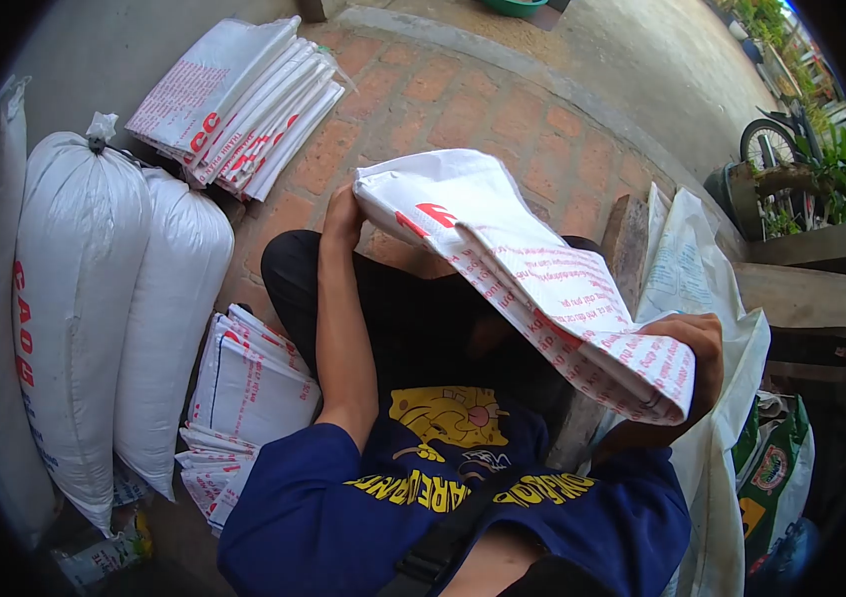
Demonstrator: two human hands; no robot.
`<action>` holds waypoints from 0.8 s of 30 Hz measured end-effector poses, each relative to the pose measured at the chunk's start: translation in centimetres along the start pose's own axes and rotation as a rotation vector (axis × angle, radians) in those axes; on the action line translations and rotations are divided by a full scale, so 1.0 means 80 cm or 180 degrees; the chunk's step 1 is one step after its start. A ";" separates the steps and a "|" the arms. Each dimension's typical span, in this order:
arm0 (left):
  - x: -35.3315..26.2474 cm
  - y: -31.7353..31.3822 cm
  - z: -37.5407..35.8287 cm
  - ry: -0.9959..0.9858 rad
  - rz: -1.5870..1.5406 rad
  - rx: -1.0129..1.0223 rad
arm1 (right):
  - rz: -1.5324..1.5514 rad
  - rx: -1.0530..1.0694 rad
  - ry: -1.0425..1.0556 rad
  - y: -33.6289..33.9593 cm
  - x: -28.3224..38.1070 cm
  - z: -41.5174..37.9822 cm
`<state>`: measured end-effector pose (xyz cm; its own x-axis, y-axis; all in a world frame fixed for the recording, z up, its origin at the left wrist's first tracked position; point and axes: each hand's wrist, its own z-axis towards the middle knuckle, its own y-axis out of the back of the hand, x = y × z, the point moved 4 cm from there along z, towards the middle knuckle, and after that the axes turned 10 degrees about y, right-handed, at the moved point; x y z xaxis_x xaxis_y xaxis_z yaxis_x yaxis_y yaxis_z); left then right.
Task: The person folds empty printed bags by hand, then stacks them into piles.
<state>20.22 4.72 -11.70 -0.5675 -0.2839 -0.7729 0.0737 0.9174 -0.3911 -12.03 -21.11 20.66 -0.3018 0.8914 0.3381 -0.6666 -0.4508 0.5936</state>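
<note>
A white woven plastic sack (pixel 542 269) with red print is held up in front of my chest, folded lengthwise and slanting down to the right. My left hand (pixel 342 215) is closed on its upper left end, the fingers partly hidden behind it. At the lower right end, my right hand (pixel 694 343) wraps around the folded edge, where the sack curls over. Below it are my crossed legs in black trousers (pixel 413 338).
Full white sacks (pixel 80 318) stand at the left. A stack of folded sacks (pixel 244 104) lies at the upper left, and more folded sacks (pixel 249 383) lie beside my left knee. Whitish sheeting (pixel 697 269) and a green bag (pixel 776 478) are at the right. Brick paving (pixel 458 119) lies ahead.
</note>
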 end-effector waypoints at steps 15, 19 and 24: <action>-0.048 0.038 -0.073 -0.1060 0.2034 -0.2126 | 0.2150 0.2508 0.0606 0.014 -0.011 0.011; -0.112 -0.080 -0.242 -0.2463 0.2979 -0.0405 | 0.2255 0.3203 0.0775 -0.005 -0.011 -0.012; -0.073 -0.148 -0.378 -0.1234 0.2600 0.3898 | 0.1724 0.3237 0.1185 -0.050 0.010 0.015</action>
<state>-2.15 3.95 12.57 0.1935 -0.0612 -0.9792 0.9752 0.1210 0.1852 -8.81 -18.65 19.41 -0.6651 0.4591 0.5889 0.3967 -0.4510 0.7995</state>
